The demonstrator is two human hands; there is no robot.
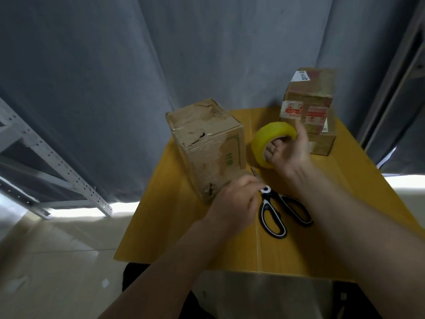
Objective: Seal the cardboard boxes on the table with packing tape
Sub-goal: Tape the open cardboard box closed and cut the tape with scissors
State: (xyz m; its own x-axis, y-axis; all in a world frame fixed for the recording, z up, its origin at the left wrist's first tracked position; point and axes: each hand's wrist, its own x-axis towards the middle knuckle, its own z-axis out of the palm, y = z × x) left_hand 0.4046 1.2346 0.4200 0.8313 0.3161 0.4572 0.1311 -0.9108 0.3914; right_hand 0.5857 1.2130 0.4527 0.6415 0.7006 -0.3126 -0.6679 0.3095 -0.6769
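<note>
A worn cardboard box [207, 143] stands on the yellow table [230, 245], left of centre. A second cardboard box [310, 107] with red-printed tape stands at the back right. My right hand [287, 153] holds a yellow roll of packing tape [264, 139] above the table, fingers curled through its core. My left hand [234, 201] hovers over the blades of the black-and-white scissors [276, 210] lying near the first box's front corner; its fingers are curled, and whether they pinch the blades or a tape end is unclear.
Grey curtains hang behind the table. A grey perforated metal rack [57, 166] stands at the left on the pale tiled floor. The table's near edge [230, 265] runs just above my lap.
</note>
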